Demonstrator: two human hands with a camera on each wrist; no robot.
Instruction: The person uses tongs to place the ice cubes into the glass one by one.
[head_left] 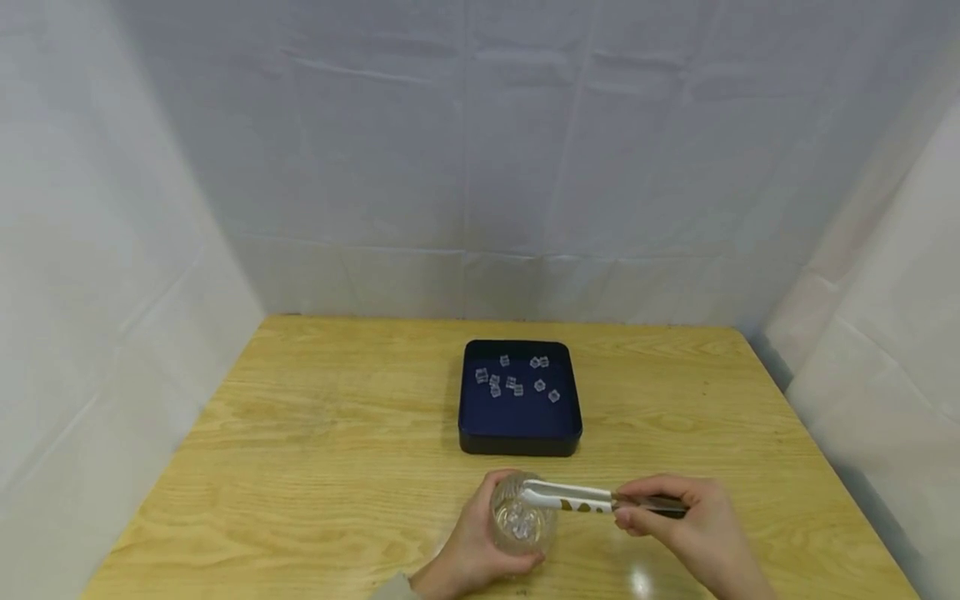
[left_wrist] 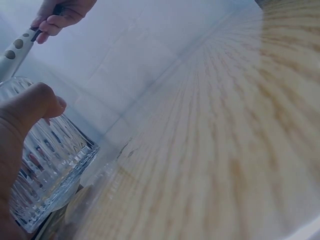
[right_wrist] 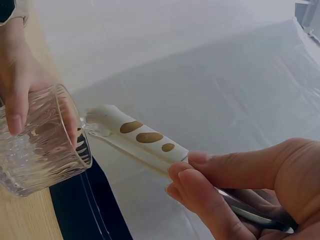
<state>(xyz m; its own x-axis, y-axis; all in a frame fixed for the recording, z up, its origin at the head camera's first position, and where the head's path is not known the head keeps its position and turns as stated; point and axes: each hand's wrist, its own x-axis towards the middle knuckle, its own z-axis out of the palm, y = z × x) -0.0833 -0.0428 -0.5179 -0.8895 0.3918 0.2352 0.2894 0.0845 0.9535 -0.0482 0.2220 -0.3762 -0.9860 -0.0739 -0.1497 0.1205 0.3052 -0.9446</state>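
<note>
My left hand grips a clear ribbed glass around its side, near the front of the table. Clear ice-like cubes lie at the bottom of the glass. With thumb and fingers, my right hand pinches a pair of tongs with white tips, gold-brown spots and a dark metal handle. The tips reach the glass's mouth from the right. In the right wrist view a clear cube sits between the tips at the rim.
Beyond the glass, a dark blue square tray stands on the wooden table, with several clear cubes scattered in it. White sheeting hangs at the back and on both sides.
</note>
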